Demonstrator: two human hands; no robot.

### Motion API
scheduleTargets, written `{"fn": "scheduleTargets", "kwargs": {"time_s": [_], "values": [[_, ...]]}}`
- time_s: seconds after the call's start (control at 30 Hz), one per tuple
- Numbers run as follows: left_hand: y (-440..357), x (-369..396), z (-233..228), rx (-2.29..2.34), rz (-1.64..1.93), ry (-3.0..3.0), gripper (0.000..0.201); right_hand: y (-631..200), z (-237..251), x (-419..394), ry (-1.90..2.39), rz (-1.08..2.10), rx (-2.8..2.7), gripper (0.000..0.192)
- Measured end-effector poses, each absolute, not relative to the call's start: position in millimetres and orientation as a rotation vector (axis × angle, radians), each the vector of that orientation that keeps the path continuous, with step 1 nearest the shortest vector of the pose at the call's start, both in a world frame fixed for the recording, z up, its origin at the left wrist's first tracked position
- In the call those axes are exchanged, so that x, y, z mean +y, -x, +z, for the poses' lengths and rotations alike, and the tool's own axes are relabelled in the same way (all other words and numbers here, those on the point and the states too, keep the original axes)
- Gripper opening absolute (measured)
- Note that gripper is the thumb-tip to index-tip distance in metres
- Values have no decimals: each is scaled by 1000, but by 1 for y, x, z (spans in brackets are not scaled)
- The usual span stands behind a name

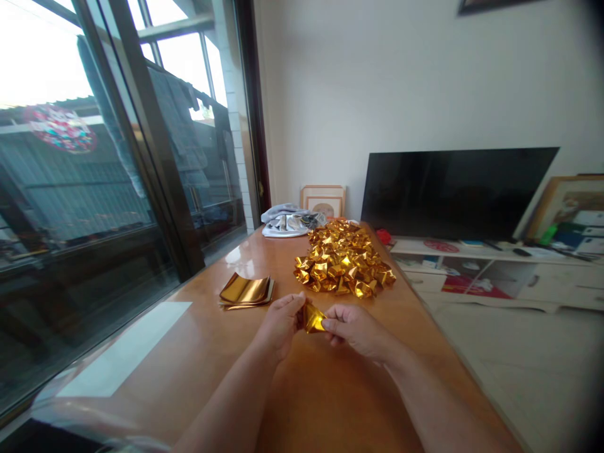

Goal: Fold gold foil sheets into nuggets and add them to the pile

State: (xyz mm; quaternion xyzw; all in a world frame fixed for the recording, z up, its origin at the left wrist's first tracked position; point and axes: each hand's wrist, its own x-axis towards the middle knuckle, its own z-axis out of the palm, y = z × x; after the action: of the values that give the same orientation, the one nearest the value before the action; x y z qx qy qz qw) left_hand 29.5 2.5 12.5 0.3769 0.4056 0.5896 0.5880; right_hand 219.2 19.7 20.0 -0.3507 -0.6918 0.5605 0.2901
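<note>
Both my hands pinch one small piece of gold foil paper (313,318) just above the wooden table (198,352). My left hand (279,326) grips its left side, my right hand (355,329) its right side. The piece looks partly folded into a pointed shape. Beyond my hands lies a big pile of folded gold foil pieces (343,258). A short stack of flat gold foil sheets (246,291) rests to the left of my left hand.
A crumpled grey and white cloth (289,221) lies at the table's far end. A glass sliding door (94,189) runs along the left. To the right stand a dark TV (453,189) and a low white cabinet (495,270).
</note>
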Motion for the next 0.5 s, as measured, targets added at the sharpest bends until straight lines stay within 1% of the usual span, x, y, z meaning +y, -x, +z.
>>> {"fn": "scheduleTargets", "kwargs": {"time_s": [0.13, 0.27, 0.5], "values": [[-29, 4, 10, 885, 1359, -797, 31, -223, 21, 19, 906, 1538, -1865, 25], [-29, 3, 9, 954, 1353, -893, 34, -227, 22, 20, 932, 1553, -1878, 26], [-35, -2, 10, 1005, 1299, -1085, 40, -222, 20, 21, 971, 1461, -1742, 36]]}}
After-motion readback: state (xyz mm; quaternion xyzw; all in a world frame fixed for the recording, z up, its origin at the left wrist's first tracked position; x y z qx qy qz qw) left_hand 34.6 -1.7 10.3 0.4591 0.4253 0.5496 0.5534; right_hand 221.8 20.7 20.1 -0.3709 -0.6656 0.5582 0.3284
